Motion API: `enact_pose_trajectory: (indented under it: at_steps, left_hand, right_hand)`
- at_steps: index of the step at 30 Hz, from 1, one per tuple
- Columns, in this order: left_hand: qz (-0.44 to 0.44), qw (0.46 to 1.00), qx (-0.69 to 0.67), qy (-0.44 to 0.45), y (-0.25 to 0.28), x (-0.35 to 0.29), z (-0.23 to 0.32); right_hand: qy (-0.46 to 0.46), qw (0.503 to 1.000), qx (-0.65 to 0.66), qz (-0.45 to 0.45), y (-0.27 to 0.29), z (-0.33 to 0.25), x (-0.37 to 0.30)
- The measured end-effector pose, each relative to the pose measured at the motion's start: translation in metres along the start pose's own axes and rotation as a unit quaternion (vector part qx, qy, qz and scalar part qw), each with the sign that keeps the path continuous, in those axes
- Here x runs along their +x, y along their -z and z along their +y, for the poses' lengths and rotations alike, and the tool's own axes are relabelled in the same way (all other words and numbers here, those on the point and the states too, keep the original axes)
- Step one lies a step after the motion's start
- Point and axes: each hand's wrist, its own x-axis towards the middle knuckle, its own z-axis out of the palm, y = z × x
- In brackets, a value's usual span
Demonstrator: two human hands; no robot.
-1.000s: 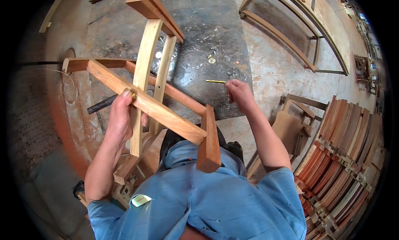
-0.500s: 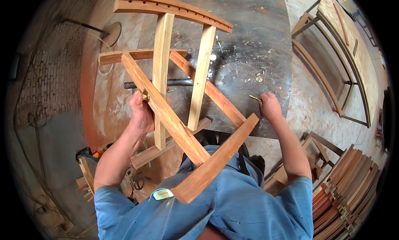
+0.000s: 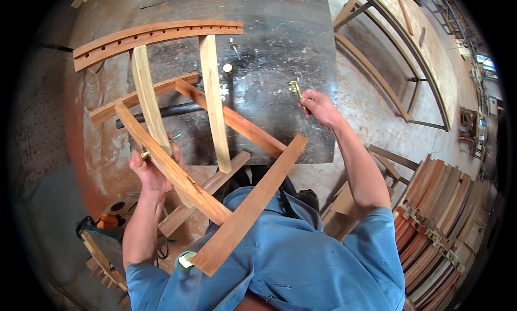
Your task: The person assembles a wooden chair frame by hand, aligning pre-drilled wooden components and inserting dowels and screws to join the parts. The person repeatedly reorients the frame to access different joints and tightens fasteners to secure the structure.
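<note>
A wooden frame [image 3: 186,179] of light and reddish pieces leans between the table and my body. Its curved top rail [image 3: 161,35] carries a row of small holes. My left hand [image 3: 152,171] wraps round the slanted wooden bar at the lower left, thumb beside a brass-coloured bolt head [image 3: 144,155]. A thin metal tip [image 3: 175,137] shows on the far side of that bar. Over the dark tabletop my right hand [image 3: 319,107] pinches a brass-coloured bolt [image 3: 300,91] upright. The bolt overlaps a small brass-coloured fitting [image 3: 293,87]; whether they touch, I cannot tell.
On the dark table [image 3: 269,112] lie a bolt with a round washer [image 3: 234,46], a pale disc [image 3: 228,68] and a dark bar [image 3: 167,112] behind the frame. Stacked wooden slats [image 3: 441,203] stand at right. A metal-framed table [image 3: 431,52] is farther off.
The frame and table have shifted left in the view as it turned. My right hand has moved forward to the fitting, and its bolt has swung from nearly level to upright.
</note>
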Motion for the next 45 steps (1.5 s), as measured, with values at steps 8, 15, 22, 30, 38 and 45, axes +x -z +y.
enact_pose_trajectory:
  at_steps: [8,15,22,30,38,45]
  left_hand:
    - [-0.030,0.999,-0.001,0.025,0.001,-0.003,-0.009]
    - [-0.067,0.997,-0.025,0.018,0.012,0.001,-0.009]
    - [-0.092,0.994,-0.060,-0.027,0.020,0.008,-0.008]
    - [-0.052,0.993,-0.102,-0.028,0.049,0.005,-0.025]
    - [-0.027,0.987,-0.158,0.009,0.069,0.014,-0.029]
    - [0.045,0.988,-0.144,0.016,0.065,0.019,-0.027]
  right_hand:
    - [-0.015,0.891,0.439,-0.114,-0.034,-0.054,-0.015]
    - [-0.042,0.998,0.043,-0.007,-0.035,-0.005,0.001]
    - [0.073,0.885,-0.429,0.163,-0.058,0.047,0.013]
    - [0.242,0.820,-0.503,0.125,-0.068,-0.054,0.044]
    - [0.237,0.768,-0.590,0.079,-0.146,-0.088,0.139]
    - [0.201,0.765,-0.604,0.096,-0.162,-0.072,0.161]
